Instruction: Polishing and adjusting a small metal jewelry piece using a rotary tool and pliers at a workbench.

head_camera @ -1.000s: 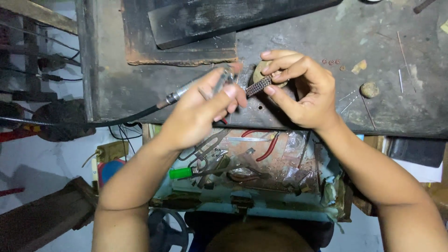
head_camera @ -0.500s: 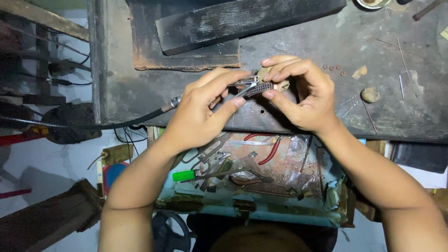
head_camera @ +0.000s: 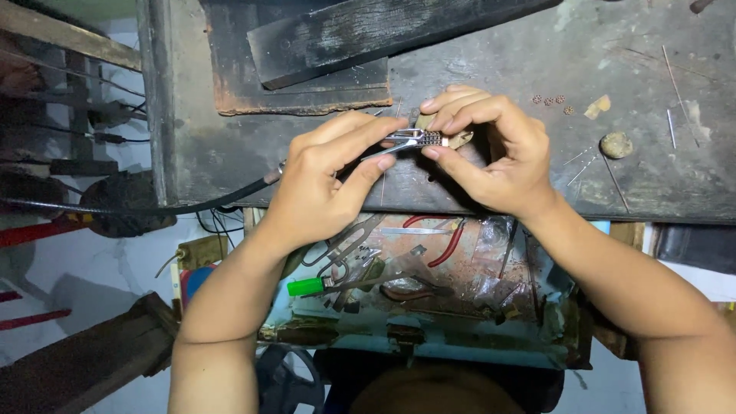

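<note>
My left hand [head_camera: 326, 180] grips a thin metal hand tool [head_camera: 395, 141] with a black flexible cable [head_camera: 153, 207] trailing off to the left. Its tip meets a small silvery beaded metal piece [head_camera: 431, 139]. My right hand [head_camera: 491, 153] pinches that piece between thumb and fingers, over the front of a dark, worn workbench [head_camera: 491, 61]. Both hands are close together, almost touching.
A charred wooden block [head_camera: 368, 31] lies at the bench's back. Small metal rings [head_camera: 548, 100], thin wires [head_camera: 675, 69] and a pebble-like lump [head_camera: 616, 144] sit to the right. Below the bench, an open drawer [head_camera: 429, 345] holds red-handled pliers [head_camera: 441, 234], tweezers and a green-handled tool [head_camera: 307, 287].
Both hands have shifted slightly up the bench with the tool and piece. The tool tip now lies flatter against the piece.
</note>
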